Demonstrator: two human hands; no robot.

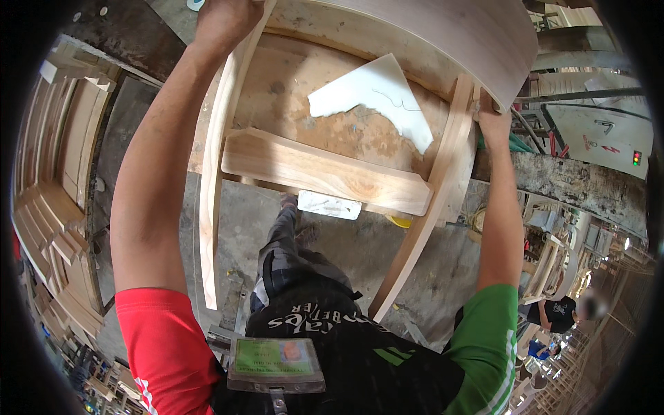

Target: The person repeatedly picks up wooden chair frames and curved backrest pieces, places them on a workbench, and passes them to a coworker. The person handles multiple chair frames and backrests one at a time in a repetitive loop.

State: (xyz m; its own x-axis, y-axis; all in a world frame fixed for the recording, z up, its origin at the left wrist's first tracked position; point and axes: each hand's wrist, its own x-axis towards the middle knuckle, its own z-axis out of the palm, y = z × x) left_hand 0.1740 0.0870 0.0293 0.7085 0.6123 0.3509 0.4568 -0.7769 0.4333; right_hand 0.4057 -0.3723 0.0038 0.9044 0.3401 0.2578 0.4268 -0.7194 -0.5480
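A pale wooden chair frame (209, 235) lies on a worn workbench (277, 83), its two long legs pointing toward me. A broad curved panel (443, 28) joins it at the far end, and a wide crossrail (325, 169) spans the legs. My left hand (225, 24) is closed round the frame's far left corner, its fingertips partly hidden. On the right, my right hand (493, 123) grips the frame where the leg meets the curved panel; the panel hides some fingers. Between the legs lies a torn white sheet (377, 90) on the bench.
A white block (329, 205) sits at the bench's near edge. Wooden parts are stacked (62, 138) at the left. A pale electrical cabinet (602, 142) stands at the right beside a dark beam (574, 187). Another person (557, 315) is farther off at lower right.
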